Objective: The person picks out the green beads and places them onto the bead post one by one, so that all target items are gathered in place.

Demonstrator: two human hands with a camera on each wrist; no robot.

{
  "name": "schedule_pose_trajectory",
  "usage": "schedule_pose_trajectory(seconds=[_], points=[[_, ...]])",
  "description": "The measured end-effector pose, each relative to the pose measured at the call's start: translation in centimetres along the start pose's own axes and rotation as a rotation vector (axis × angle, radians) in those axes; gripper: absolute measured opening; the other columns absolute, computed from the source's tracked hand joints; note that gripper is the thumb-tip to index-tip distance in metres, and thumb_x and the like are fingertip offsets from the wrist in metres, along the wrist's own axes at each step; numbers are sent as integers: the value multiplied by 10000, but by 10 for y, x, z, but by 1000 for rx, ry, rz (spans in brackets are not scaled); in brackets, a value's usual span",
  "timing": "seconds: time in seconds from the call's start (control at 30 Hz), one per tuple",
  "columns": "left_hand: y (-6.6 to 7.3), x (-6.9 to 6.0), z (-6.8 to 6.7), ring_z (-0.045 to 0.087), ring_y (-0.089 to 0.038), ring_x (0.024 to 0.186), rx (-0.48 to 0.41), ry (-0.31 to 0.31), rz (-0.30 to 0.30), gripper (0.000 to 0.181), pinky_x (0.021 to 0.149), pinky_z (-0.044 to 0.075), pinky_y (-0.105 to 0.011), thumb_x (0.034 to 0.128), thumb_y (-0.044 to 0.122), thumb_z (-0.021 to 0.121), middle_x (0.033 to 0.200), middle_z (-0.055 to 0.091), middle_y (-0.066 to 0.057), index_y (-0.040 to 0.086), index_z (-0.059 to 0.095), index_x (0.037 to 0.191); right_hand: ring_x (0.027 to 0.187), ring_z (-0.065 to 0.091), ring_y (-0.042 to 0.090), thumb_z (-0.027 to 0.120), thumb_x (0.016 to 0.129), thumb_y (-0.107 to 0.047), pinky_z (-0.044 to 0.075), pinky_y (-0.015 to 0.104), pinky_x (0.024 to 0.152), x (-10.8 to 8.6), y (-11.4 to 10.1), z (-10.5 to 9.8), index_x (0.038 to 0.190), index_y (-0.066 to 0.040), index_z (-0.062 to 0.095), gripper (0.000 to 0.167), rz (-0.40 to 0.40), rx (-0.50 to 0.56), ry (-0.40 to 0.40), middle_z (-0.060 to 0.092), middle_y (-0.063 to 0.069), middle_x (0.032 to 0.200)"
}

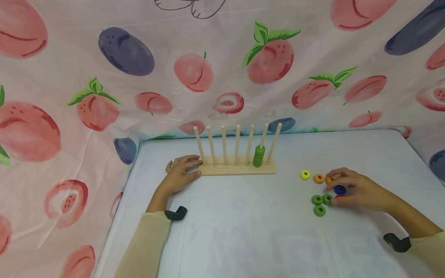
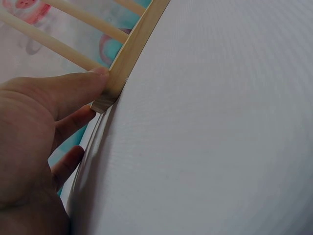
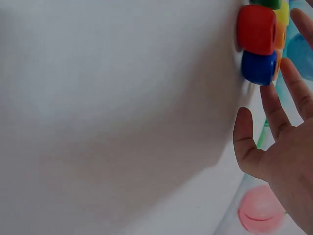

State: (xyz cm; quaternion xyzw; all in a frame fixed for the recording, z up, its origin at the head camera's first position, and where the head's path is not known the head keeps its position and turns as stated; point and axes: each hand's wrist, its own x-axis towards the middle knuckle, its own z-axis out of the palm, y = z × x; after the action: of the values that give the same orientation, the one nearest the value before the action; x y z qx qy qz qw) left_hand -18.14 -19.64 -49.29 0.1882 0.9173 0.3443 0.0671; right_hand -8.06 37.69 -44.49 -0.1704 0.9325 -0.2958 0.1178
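Observation:
My left hand (image 1: pixel 180 173) holds the left end of a wooden peg rack (image 1: pixel 236 170). In the left wrist view its thumb (image 2: pixel 83 90) presses on the end of the base, other fingers behind. Several green beads (image 1: pixel 259 156) are stacked on the rack's second peg from the right. On the right, my right hand (image 1: pixel 361 191) hovers around loose beads, thumb and fingers apart. Between them show a blue bead (image 1: pixel 340 189) and a partly hidden red bead (image 3: pixel 257 29). An orange bead (image 1: pixel 329 180) lies under the fingertips; a green bead (image 1: pixel 327 199) lies by the thumb.
A yellow bead (image 1: pixel 304 175) and another orange bead (image 1: pixel 318 178) lie left of the right hand. Two more green beads, one nearer the front (image 1: pixel 319 210), sit below them. A fruit-printed cloth (image 1: pixel 222 77) hangs behind the white table (image 1: pixel 243 224).

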Motion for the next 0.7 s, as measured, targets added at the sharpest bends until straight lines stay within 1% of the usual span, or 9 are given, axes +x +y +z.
schedule_pose_trajectory(seconds=[0.03, 0.1, 0.17, 0.27, 0.3, 0.4, 0.47, 0.63, 0.7], points=[[0, 0, 0, 300, -357, 1471, 0, -1, -2, 447, 1146, -79, -701, 971, 352, 702, 1553, 483, -13, 201, 655, 1390, 1174, 404, -83, 877, 802, -365, 484, 462, 916, 0, 0, 1, 1059, -376, 760, 283, -2, -5, 2, 531, -11, 1353], [0, 0, 0, 300, -353, 1471, 1, -2, -3, 447, 1149, -82, -698, 972, 358, 700, 1553, 483, -9, 203, 656, 1389, 1184, 404, -68, 889, 788, -356, 494, 501, 931, -1, 1, 3, 1043, -379, 756, 289, -10, -2, 9, 512, -4, 1370], [0, 0, 0, 299, -346, 1474, 0, -3, -6, 446, 1154, -87, -690, 974, 362, 698, 1554, 482, -2, 207, 655, 1390, 1184, 410, -43, 904, 769, -343, 463, 576, 943, -1, 2, 6, 1018, -377, 754, 293, -18, 14, 15, 507, 0, 1371], [0, 1, 0, 298, -355, 1473, 0, 0, -2, 447, 1151, -85, -697, 971, 356, 703, 1552, 485, -9, 205, 656, 1389, 1189, 412, -6, 921, 746, -329, 441, 628, 946, -1, 4, 9, 991, -386, 747, 306, -37, 11, 27, 504, 12, 1371], [0, 1, 0, 298, -359, 1473, -1, 1, -1, 448, 1149, -85, -700, 969, 352, 705, 1552, 485, -13, 203, 656, 1389, 1190, 414, 10, 923, 742, -330, 448, 606, 943, -1, 5, 9, 987, -389, 745, 309, -43, 1, 30, 504, 16, 1370], [0, 0, 0, 306, -370, 1465, 4, 5, 3, 447, 1145, -78, -707, 965, 344, 711, 1547, 491, -22, 197, 659, 1384, 1190, 430, 56, 926, 732, -356, 485, 483, 938, 0, 7, 12, 978, -409, 739, 313, -58, -50, 43, 513, 16, 1370], [0, 0, 0, 310, -371, 1462, 5, 8, 4, 446, 1143, -77, -709, 963, 342, 714, 1545, 493, -22, 198, 661, 1382, 1186, 440, 60, 923, 727, -392, 494, 401, 928, 0, 8, 13, 972, -434, 733, 313, -58, -83, 53, 522, -3, 1366], [1, 0, 0, 308, -363, 1467, 1, 12, 3, 441, 1145, -75, -707, 963, 339, 713, 1545, 495, -13, 205, 663, 1381, 1181, 415, -17, 908, 731, -442, 481, 373, 934, 0, 11, 15, 971, -467, 722, 304, -59, -109, 59, 525, -34, 1356], [1, 0, 0, 308, -363, 1467, -4, 11, 3, 442, 1145, -78, -706, 962, 336, 716, 1544, 497, -16, 201, 663, 1380, 1181, 407, -38, 907, 735, -438, 466, 332, 940, 0, 11, 15, 975, -466, 723, 303, -66, -109, 61, 526, -36, 1353]])
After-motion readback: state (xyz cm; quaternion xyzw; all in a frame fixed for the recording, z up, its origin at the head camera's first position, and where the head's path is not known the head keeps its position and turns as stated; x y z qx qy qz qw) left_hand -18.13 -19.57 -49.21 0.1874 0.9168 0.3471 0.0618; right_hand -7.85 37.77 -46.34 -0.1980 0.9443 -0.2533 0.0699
